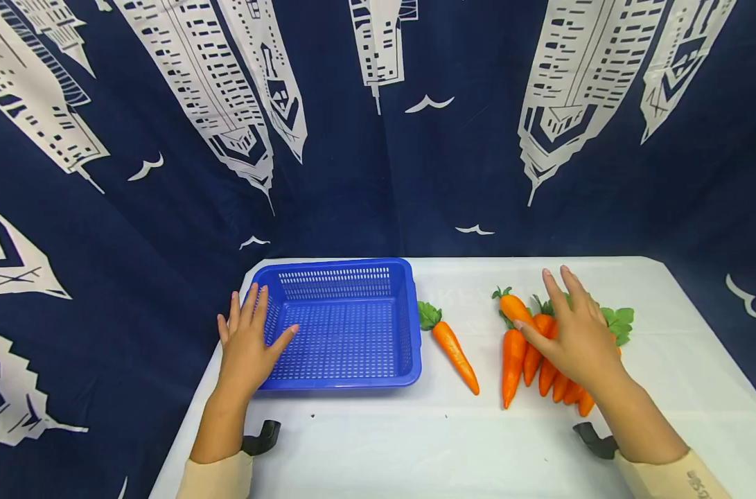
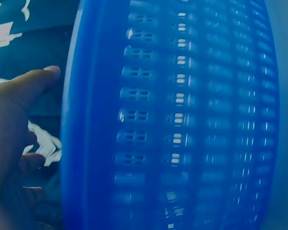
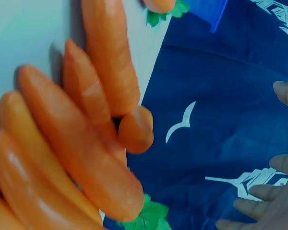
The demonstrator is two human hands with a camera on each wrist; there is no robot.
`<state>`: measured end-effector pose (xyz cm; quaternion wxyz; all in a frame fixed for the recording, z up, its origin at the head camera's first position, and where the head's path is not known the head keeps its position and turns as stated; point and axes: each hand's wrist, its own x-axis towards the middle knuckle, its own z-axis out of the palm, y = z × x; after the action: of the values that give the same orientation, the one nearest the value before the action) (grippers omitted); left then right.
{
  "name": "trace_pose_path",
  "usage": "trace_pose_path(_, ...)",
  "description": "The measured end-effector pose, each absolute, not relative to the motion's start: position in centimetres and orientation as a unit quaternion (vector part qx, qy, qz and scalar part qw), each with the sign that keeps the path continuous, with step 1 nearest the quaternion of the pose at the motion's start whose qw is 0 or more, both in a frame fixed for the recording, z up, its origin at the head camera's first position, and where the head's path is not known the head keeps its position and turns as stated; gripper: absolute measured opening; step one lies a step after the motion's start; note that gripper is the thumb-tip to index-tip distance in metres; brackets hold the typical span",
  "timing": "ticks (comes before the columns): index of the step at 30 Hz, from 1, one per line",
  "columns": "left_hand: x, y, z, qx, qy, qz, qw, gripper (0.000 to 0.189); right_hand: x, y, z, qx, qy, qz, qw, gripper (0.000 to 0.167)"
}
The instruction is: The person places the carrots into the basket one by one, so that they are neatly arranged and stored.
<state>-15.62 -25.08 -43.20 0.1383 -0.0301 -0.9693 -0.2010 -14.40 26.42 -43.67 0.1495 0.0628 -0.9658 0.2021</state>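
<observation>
A blue plastic basket point(image 1: 340, 382) with slotted sides stands at the back left of the white table. Spread fingers mark my left hand point(image 1: 247, 350), which hovers over the basket's left rim and holds nothing. In the left wrist view, the basket's wall point(image 2: 96, 120) fills most of the picture beside that hand point(image 2: 14, 110). To the right lies a pile of orange carrots point(image 1: 513, 367) with green tops. Over the pile, partly covering it, is my right hand point(image 1: 580, 339), fingers apart and nothing in its grasp. A single carrot point(image 1: 455, 357) lies between basket and pile.
The white table point(image 1: 427, 450) has a dark blue cloth point(image 1: 402, 173) with white buildings and birds hanging behind it. Dark curved pieces point(image 1: 262, 438) stick out beside both wrists. Beige sleeves point(image 1: 218, 477) cover the forearms.
</observation>
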Motion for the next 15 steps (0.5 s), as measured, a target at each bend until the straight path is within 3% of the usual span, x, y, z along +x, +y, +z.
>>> trace_pose_path(7,-14.1,-27.2,-42.9,-0.007,-0.961,-0.248,0.127,0.085,-14.0,24.9,-43.3,0.08,-0.941,0.301,0.13,0.086)
trace_pose_path(15,-13.3,-29.1,-43.2,0.043,-0.956,-0.271,0.102,0.085,-14.4,23.5,-43.8,0.091,-0.933,0.338,0.084,0.071)
